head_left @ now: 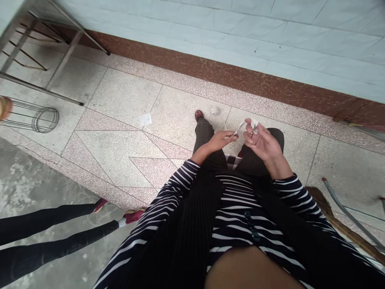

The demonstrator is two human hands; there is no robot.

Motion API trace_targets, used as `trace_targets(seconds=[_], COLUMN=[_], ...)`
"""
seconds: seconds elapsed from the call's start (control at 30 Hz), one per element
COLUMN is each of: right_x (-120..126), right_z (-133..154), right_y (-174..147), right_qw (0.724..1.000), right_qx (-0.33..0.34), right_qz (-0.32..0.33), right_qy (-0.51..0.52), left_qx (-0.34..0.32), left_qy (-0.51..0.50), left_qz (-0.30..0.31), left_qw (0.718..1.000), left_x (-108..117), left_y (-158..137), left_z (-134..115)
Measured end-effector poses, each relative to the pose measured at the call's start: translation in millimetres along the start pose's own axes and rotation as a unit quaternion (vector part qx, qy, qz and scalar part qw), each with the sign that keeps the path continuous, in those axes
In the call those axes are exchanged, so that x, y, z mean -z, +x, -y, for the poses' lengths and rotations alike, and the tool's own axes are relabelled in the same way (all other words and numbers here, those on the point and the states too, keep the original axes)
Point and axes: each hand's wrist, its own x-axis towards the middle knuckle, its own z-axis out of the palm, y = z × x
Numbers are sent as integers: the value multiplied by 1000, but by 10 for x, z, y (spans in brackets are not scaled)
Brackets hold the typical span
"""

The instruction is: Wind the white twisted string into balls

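My left hand (221,141) is closed, its thumb and fingers pinching a white cord (240,127). From there the cord runs across to my right hand (261,142), where white loops lie around the raised fingers. The fingers of that hand are curled and hold the looped part. Both hands are above my lap, close together but not touching. On the floor beyond them, beside my shoe (199,114), rests a ball of white cord (214,110). Whether a strand joins the ball to my hands is too fine to make out.
A metal-framed table (63,60) stands at upper left, near a round wire stand (45,119). A white scrap (146,119) lies on the tiled floor. Another person's legs (60,237) reach in at lower left. A metal chair frame (339,204) is at right. The tiled wall (240,32) runs behind.
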Motion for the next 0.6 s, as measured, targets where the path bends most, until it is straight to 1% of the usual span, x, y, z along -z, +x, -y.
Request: trace_targets(seconds=[0.07,0.1,0.17,0.23,0.3,0.37,0.43,0.5,0.57,0.6], right_x=[53,92,192,306,399,440,420,356,278,242], right_z=[10,-17,-131,-294,-448,-548,-574,-543,-492,-471], right_y=[42,72,134,172,164,110,27,-63,-136,-160], right_qw=[999,998,990,974,951,936,938,954,972,980], right_qx=[28,36,34,13,-17,-53,-90,-110,-106,-97], right_qz=[-6,-10,-16,-19,-17,-1,38,77,86,77], right_qy=[-30,-60,-137,-227,-309,-349,-331,-267,-193,-159], left_qx=[-4,-12,-37,-61,-79,-93,-103,-101,-84,-70], left_qy=[75,115,190,245,284,306,310,283,225,185], left_qz=[-7,-1,11,10,-8,-18,-18,-17,-9,-6], left_qw=[997,993,981,968,956,947,945,953,971,980], left_x=[-76,-119,-191,-213,-167,-74,17,56,19,-26], left_y=[1,2,7,14,27,48,75,97,102,95], left_z=[10,6,-19,-54,-81,-86,-66,-28,15,35])
